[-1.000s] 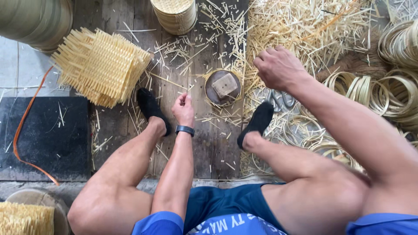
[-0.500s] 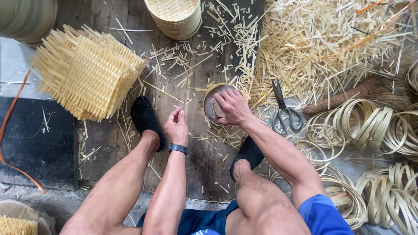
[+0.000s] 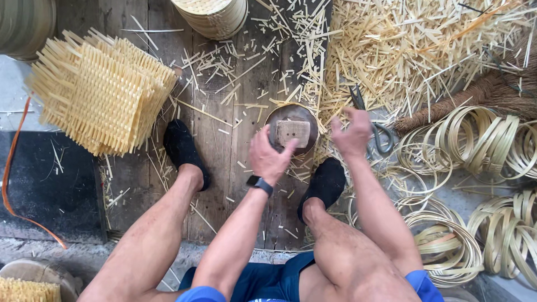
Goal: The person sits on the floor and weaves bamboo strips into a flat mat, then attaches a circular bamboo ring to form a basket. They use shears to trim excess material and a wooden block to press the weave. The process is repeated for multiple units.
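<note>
Sitting low, the person rests the left hand (image 3: 269, 157) on a round wooden block (image 3: 292, 130) on the floor between the feet. The right hand (image 3: 352, 133) hovers open, empty, beside the scissors (image 3: 373, 124).

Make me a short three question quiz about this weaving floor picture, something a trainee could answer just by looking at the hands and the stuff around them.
1. True or false: the left hand rests on the round wooden block between the feet.
2. Which tool lies just beyond the right hand? A hammer, B scissors, C saw.
3. What sits left of the left foot?

Key: 1 true. 2 B, the right hand is empty, fingers spread. 3 A stack of woven mats with loose strip ends.
</note>
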